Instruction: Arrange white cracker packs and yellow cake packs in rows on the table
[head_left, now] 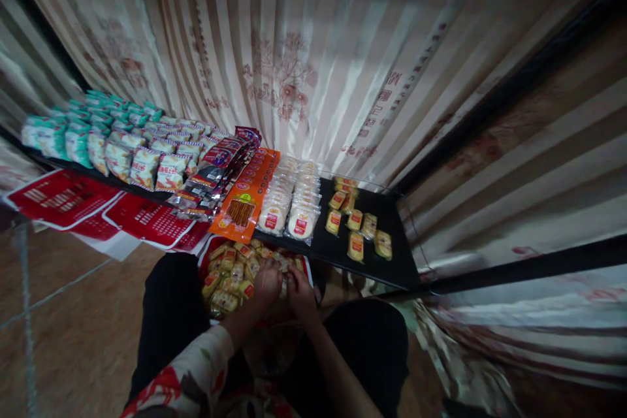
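Note:
My left hand [268, 285] and my right hand [300, 290] are close together over a red-and-white box [309, 272] between my knees. The box is full of small wrapped yellow cakes [224, 301]. Both hands have their fingers curled closed, a small gap apart. Shiny wrapper shows between the fingertips, but whether it is held or lies in the box behind them I cannot make out. Just beyond, on a black shelf [326, 253], several similar wrapped cakes [356, 247] lie loosely, some touching.
Left of the loose cakes stand two rows of round white wrapped crackers [300, 225], an orange snack pack [240, 217], dark packs [215, 166], and white and green bags [78, 142]. Red printed sheets [63, 199] hang below the shelf. A patterned curtain [313, 65] backs it.

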Action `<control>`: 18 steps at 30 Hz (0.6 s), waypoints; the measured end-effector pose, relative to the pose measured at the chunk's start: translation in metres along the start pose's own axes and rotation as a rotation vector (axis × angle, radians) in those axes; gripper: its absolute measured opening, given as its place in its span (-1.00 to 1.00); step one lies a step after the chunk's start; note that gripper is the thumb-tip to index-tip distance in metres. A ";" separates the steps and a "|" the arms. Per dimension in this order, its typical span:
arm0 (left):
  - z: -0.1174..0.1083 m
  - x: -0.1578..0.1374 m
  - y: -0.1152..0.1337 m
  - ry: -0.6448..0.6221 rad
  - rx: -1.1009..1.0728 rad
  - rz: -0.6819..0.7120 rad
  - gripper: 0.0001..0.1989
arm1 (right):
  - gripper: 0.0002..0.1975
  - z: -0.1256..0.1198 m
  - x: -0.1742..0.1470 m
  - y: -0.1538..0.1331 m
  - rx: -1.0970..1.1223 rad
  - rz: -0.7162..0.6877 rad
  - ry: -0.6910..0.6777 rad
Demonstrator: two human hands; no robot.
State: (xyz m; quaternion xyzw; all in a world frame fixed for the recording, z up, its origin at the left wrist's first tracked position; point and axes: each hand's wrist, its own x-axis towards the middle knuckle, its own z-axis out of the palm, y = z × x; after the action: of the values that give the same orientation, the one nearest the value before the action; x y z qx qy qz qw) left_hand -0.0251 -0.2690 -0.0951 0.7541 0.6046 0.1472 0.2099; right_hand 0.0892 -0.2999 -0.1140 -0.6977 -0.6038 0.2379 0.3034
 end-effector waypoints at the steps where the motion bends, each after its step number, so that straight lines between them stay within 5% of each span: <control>1: -0.003 -0.001 0.001 0.006 0.003 0.007 -0.71 | -0.60 -0.002 0.000 -0.002 -0.012 -0.016 0.008; 10: -0.043 -0.014 0.006 0.008 0.040 0.149 -0.70 | -0.68 -0.025 -0.004 -0.021 -0.082 -0.124 0.072; 18: -0.075 -0.016 0.005 -0.032 -0.172 0.138 -0.67 | -0.72 -0.048 -0.005 -0.035 -0.053 -0.145 0.217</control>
State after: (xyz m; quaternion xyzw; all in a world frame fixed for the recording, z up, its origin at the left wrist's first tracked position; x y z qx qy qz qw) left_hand -0.0604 -0.2753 -0.0272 0.7754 0.5331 0.2003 0.2730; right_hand 0.0978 -0.3086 -0.0559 -0.6817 -0.6224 0.1225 0.3646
